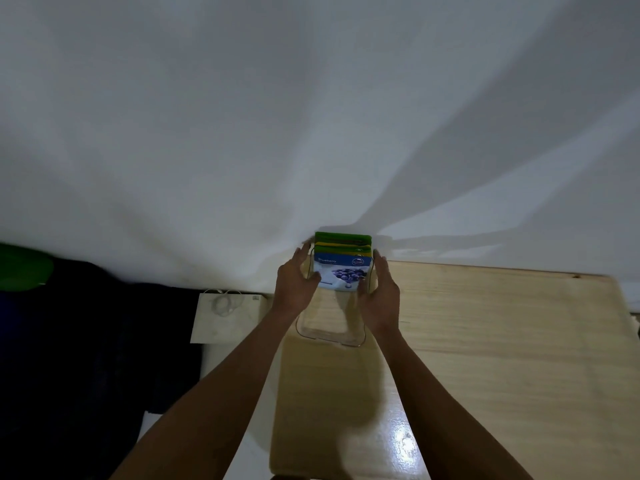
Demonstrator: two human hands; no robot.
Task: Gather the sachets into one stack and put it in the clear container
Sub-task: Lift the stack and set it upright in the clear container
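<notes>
A stack of sachets (pixel 343 261) stands upright at the far end of the clear container (pixel 329 336), near the table's far left corner. The front sachet is blue and white with a blueberry picture; green and yellow ones sit behind it. My left hand (pixel 294 284) presses against the stack's left side. On the right side my right hand (pixel 379 294) does the same, so the stack is held between both hands. The container's near half shows bare through its clear wall.
The wooden table (pixel 485 341) stretches to the right and toward me, with a glossy patch near its front. A white wall rises right behind it. A white paper bag (pixel 225 317) stands on the floor at the left, beside dark fabric (pixel 86 358).
</notes>
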